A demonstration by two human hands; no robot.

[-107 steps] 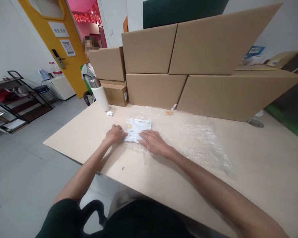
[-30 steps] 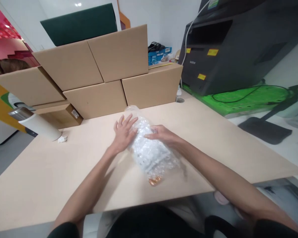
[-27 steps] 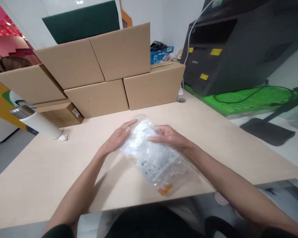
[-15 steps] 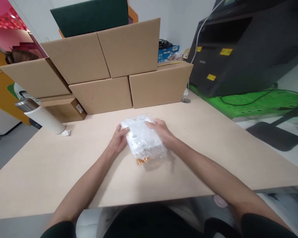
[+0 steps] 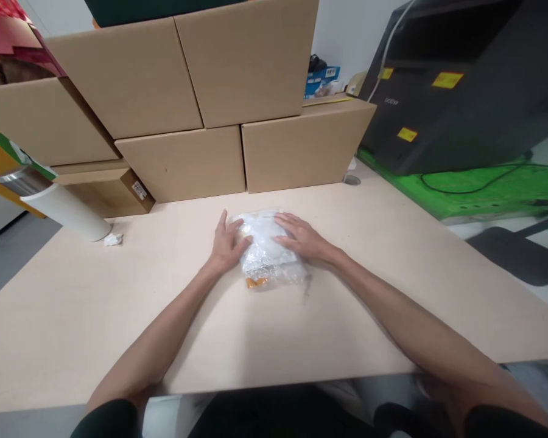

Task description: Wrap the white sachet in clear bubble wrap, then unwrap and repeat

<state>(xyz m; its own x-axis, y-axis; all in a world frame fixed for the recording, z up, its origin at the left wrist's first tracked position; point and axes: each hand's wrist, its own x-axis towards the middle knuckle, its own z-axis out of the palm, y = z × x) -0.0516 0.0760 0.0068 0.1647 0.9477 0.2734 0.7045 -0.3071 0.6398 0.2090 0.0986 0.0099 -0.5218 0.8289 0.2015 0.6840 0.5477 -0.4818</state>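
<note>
A clear plastic package (image 5: 267, 246) with white contents lies flat on the pale wooden table (image 5: 173, 340), an orange patch showing at its near left corner. My left hand (image 5: 228, 243) rests against the package's left edge, fingers spread, its thumb on the plastic. From the right, my right hand (image 5: 301, 237) lies on the package with its fingers stretched out over the upper right part. Neither hand is closed round it.
Stacked cardboard boxes (image 5: 180, 164) stand along the back. At the left are a white bottle (image 5: 68, 210), tipped-looking, and a crumpled white scrap (image 5: 113, 239). A black printer (image 5: 438, 121) sits on a green surface (image 5: 466, 194) at the right.
The package has come down flat on the table. Both hands have loosened from holding its sides, and their fingers have spread. The view has tilted down and closer.
</note>
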